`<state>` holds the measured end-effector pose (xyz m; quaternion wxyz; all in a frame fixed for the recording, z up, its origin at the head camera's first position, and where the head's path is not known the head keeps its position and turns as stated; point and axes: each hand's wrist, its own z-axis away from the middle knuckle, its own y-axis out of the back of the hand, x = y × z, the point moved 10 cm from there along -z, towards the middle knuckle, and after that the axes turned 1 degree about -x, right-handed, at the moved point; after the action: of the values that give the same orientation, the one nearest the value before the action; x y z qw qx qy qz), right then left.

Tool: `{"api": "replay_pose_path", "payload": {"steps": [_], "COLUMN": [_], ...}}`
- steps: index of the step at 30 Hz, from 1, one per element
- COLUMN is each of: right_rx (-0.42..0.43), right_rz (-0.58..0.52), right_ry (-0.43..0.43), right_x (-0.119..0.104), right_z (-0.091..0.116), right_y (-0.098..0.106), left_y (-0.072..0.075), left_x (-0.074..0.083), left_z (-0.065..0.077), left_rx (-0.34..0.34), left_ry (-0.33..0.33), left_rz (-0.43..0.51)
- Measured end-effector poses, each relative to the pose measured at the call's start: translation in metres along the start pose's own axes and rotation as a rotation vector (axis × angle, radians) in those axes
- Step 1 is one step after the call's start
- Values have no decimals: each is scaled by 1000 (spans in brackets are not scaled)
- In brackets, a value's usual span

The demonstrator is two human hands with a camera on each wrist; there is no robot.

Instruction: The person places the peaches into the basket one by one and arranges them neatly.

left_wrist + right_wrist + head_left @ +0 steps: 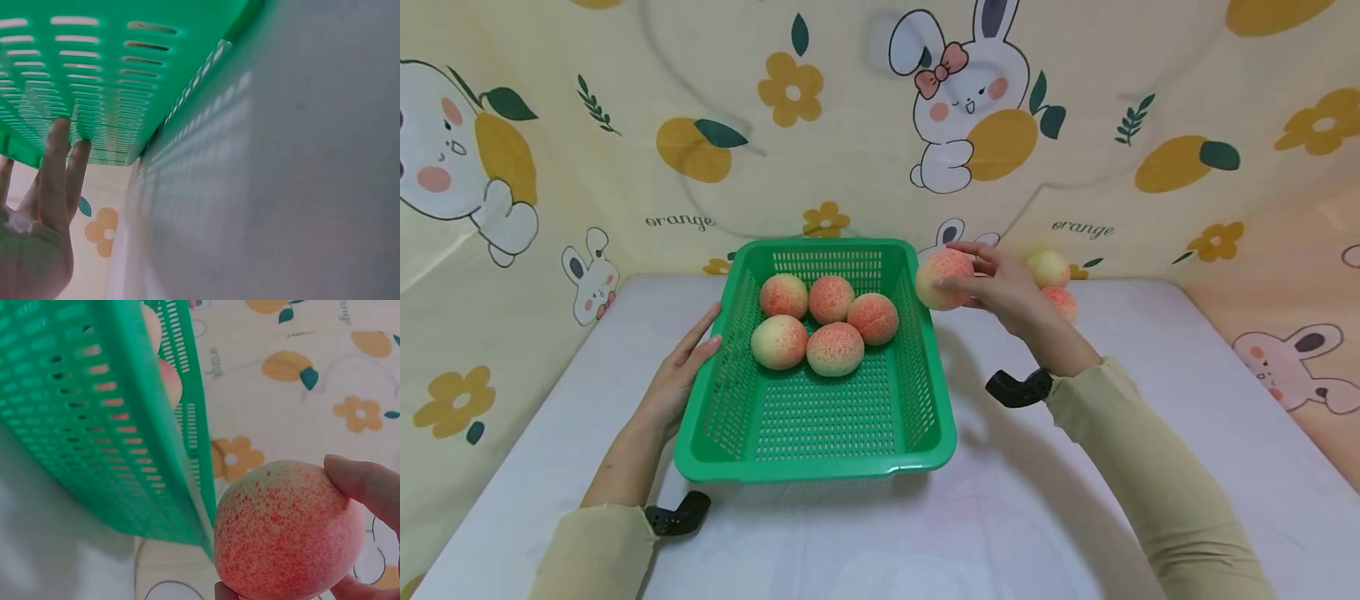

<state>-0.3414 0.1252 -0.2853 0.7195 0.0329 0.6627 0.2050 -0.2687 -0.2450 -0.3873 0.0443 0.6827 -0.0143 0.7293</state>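
Note:
A green plastic basket [816, 472] with slotted walls stands on the table, several pink-and-yellow peaches [836, 349] gathered in its far half. My left hand [676, 379] rests against the basket's left side. Its fingers [55, 175] look fairly straight, their tips touching the slotted outer wall in the left wrist view. Just outside the right rim, above the table, my right hand [1011, 292] holds another peach [290, 531] between thumb and fingers. The underside of that peach is partly hidden by the hand.
Two more peaches, a yellowish one [1049, 270] and a pinker one [1060, 304], lie at the back right behind my right hand. A printed cloth [850, 108] with rabbits and oranges hangs behind the white table [1037, 533].

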Motion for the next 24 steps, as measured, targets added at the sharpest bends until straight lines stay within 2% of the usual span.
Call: {"api": "replay_pose_path", "payload": {"steps": [4, 15, 24], "right_rx": [-3, -95, -222], "right_rz": [-11, -58, -43], "right_ry": [5, 68, 77], "right_x": [-3, -13, -27], "right_z": [-1, -5, -7], "right_y": [-7, -35, -63], "left_y": [0, -3, 0], "left_x": [-2, -2, -2], "left_z": [0, 2, 1], "left_rx": [-9, -23, -14], "left_ry": [-7, -21, -18], "left_rz": [11, 57, 46]}}
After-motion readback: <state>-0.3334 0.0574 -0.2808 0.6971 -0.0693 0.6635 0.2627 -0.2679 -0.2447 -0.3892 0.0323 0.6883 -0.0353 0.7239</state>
